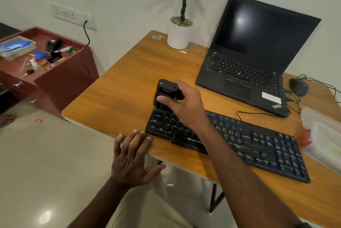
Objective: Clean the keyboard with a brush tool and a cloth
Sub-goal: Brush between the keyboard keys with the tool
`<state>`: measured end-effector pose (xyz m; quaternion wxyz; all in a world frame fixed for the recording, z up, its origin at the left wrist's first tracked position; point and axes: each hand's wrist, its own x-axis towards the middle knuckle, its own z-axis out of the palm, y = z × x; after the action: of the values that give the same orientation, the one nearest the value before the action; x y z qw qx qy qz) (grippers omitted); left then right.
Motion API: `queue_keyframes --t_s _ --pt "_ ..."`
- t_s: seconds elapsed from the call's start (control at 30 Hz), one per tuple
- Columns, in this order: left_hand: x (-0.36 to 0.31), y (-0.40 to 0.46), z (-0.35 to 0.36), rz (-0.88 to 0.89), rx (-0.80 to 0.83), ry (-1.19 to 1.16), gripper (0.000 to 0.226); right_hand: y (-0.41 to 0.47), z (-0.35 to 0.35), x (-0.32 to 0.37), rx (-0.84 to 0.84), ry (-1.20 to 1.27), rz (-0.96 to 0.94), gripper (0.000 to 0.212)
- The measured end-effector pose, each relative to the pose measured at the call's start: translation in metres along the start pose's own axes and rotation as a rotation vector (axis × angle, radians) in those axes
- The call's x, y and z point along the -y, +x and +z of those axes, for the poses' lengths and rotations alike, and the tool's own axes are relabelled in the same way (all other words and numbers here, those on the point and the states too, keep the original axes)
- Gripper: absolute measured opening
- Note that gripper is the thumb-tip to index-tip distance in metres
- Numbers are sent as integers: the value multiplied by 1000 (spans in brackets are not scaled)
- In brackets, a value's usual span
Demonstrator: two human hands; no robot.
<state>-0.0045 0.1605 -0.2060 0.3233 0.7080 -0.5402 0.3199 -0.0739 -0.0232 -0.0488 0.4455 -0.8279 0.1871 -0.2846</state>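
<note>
The right hand point(181, 101) grips a black, boxy brush tool point(165, 92) made of smooth plastic. Its thumb and fingers curl round the sides. The bottom of the tool sits on the top left corner of the keyboard point(258, 144), at about 10 o'clock on it. The bristles are too dark to make out.

The keyboard is long, flat and black, with rows of small square keys and white letters. It lies slanted near the front edge of the table point(129, 83). The table top is smooth orange-brown wood with wavy lines in it.

The left hand point(132, 155) holds nothing. It is flat, with straight fingers spread a little. The fingertips are at the table's front edge, just beside the keyboard's near left corner, at about 7 o'clock from it.

At 1 o'clock from the keyboard stands an open black laptop point(249, 61) with a dark, shiny screen. At 12 o'clock is a round white pot point(178, 34) with a green plant and little pebbles. At 3 o'clock sits a clear plastic box point(324, 135). A black mouse point(298, 86) with thin wires lies right of the laptop.
</note>
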Motion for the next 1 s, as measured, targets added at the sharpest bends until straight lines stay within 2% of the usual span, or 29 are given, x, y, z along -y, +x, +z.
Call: queue_keyframes --t_s 0.23,0.33,0.47,0.67,0.87,1.0 --pt "-4 4 -2 -51 14 16 92 6 -28 -7 48 3 21 16" --pt "-4 5 -1 -50 10 20 91 8 -16 0 41 67 14 17" --pt "-3 4 -3 -47 25 31 93 8 2 0 107 0 -39 23" --pt "-4 6 -3 -64 31 32 93 3 -37 -7 142 13 55 21" --pt "-4 7 -4 -54 38 22 90 11 -30 0 40 100 -24 17" --pt "-6 11 -8 -47 38 38 87 7 -21 -7 68 81 -20 18"
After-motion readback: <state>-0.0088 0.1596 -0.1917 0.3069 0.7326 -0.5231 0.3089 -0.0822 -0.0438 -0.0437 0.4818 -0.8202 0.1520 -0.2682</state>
